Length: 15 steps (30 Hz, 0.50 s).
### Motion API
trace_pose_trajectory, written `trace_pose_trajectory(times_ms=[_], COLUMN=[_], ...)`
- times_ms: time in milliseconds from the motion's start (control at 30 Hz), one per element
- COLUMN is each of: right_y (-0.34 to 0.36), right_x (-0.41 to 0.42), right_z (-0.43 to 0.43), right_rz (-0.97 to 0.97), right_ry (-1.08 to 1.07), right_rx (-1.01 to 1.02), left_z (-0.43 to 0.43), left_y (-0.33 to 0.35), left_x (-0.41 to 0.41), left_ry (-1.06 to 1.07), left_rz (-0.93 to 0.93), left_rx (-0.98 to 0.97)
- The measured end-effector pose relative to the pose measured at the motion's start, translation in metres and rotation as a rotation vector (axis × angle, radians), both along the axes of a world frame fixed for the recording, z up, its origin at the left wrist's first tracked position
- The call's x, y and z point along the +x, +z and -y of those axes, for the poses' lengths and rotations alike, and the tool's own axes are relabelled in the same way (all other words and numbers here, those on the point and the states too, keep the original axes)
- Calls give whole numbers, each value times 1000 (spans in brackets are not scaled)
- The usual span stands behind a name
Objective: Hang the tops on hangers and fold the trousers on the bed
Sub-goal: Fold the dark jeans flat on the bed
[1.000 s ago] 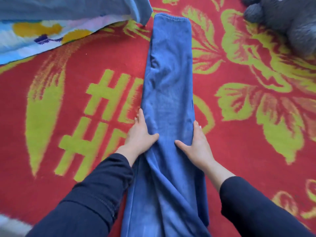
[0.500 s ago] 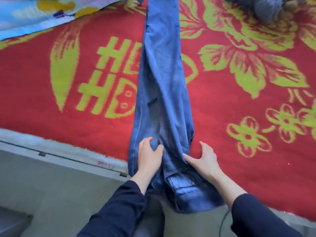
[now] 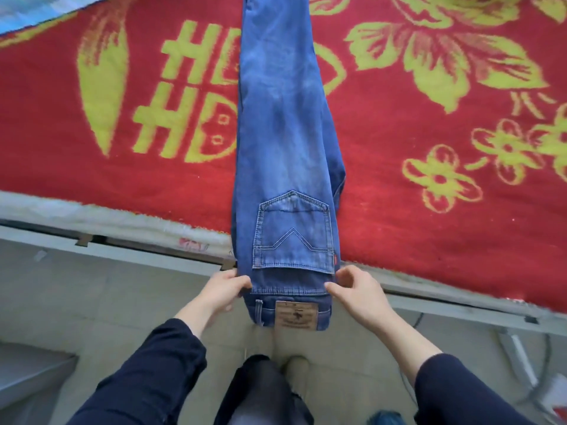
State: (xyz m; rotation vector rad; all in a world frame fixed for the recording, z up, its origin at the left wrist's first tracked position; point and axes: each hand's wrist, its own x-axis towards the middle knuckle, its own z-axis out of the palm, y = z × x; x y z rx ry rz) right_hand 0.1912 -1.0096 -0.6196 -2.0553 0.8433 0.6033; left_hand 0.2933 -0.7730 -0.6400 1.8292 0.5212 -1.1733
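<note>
While both hands are busy at the bed's edge, I see around them mostly the red blanket (image 3: pixel 429 216), with yellow-green flowers beyond the right hand and block lettering beyond the left. The pale mattress edge and grey bed frame (image 3: pixel 138 251) run just behind the knuckles, and grey floor tiles (image 3: pixel 92 302) lie beneath the wrists. A thin cable (image 3: pixel 414 321) trails right of the right forearm, and a corner of light blue cloth (image 3: pixel 27 12) shows far beyond the left hand. The fingers cover both side edges of the waistband (so I cannot read the seams there). The jeans (image 3: pixel 282 133), blue denim with pale faded patches, lie folded lengthwise as one narrow strip running away from the hands across the blanket, the waistband overhanging the bed between them. A back pocket (image 3: pixel 293 231) with chevron stitching faces up, a tan patch (image 3: pixel 296 315) below it. My view shows the left hand (image 3: pixel 224 286) gripping the waistband's left side, thumb on top, and the right hand (image 3: pixel 356 289) pinching its right side.
</note>
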Motion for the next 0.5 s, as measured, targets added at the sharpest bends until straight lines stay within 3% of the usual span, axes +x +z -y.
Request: trace_pose_trajectory(times_ms=[133, 200, 267, 500], right_y=[-28, -34, -37, -50], right_x=[0, 4, 4, -19], right_z=[-15, -18, -16, -11], right_rz=[-11, 21, 62, -4], right_ry=[-145, -230, -346, -344], right_rx=[53, 70, 216, 417], left_z=[0, 6, 6, 3], left_y=[-31, -37, -41, -56], left_x=[-22, -22, -19, -18], left_ry=[71, 139, 210, 204], left_rz=[144, 105, 26, 80], left_rx=[-45, -41, -45, -116])
